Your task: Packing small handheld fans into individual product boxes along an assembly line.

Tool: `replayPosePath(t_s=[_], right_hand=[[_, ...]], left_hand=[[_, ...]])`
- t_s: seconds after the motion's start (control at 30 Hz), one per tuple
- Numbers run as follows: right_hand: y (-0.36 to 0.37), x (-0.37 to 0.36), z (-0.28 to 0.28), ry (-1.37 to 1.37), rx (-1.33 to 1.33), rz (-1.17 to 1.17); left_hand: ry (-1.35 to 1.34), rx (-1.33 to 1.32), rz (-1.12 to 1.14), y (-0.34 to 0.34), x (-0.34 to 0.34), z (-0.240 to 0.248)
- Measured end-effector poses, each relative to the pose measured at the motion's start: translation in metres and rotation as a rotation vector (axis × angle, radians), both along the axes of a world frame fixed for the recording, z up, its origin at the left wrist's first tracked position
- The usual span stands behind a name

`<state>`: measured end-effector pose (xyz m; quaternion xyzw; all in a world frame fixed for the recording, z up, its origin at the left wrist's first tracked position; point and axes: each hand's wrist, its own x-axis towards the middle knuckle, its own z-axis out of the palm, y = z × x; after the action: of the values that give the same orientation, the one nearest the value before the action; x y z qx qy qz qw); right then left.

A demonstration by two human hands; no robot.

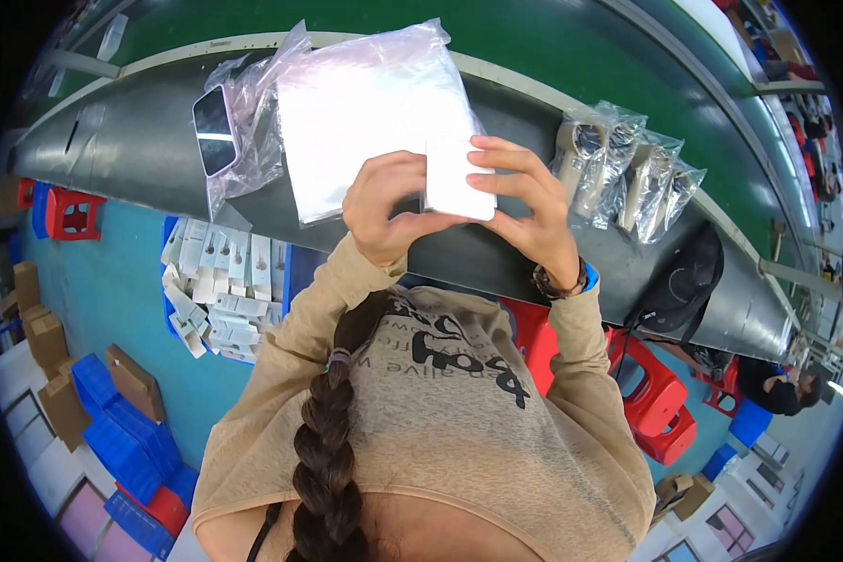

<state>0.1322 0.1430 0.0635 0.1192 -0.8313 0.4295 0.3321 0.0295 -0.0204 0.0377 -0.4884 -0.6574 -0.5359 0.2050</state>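
A small white box is held upright-looking over the bench's near side, its top glaring in the light. My left hand grips its left side, fingers bent and thumb along the lower edge. My right hand holds the opposite side, with fingertips on the upper face and the thumb near the bottom corner. Just beyond the box lies a wide pile of shiny clear plastic bags, washed out by glare. A phone rests on crumpled plastic to the left of the pile.
Several bagged beige-and-black items lie on the dark bench at right, near a black cap. At lower left, a blue crate holds many slim white boxes. Red stools stand beside me; cartons line the far-left floor.
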Motion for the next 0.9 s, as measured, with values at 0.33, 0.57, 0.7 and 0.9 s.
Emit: replayPosePath(t_s=[0.33,0.57,0.7,0.9], right_hand=[[-0.006,0.008,0.004,-0.027,0.006,0.054],[-0.014,0.007,-0.005,-0.083,-0.162,-0.041],[-0.027,0.007,0.002,-0.079,-0.454,-0.040],[-0.024,0.018,0.008,-0.179,-0.474,-0.129]], left_hand=[[-0.161,-0.072,-0.370,-0.005,-0.013,0.025],[-0.353,-0.064,-0.341,-0.002,-0.002,0.007],[-0.758,0.033,-0.505,0.000,0.002,-0.001],[-0.723,-0.110,-0.618,-0.005,0.004,-0.003]])
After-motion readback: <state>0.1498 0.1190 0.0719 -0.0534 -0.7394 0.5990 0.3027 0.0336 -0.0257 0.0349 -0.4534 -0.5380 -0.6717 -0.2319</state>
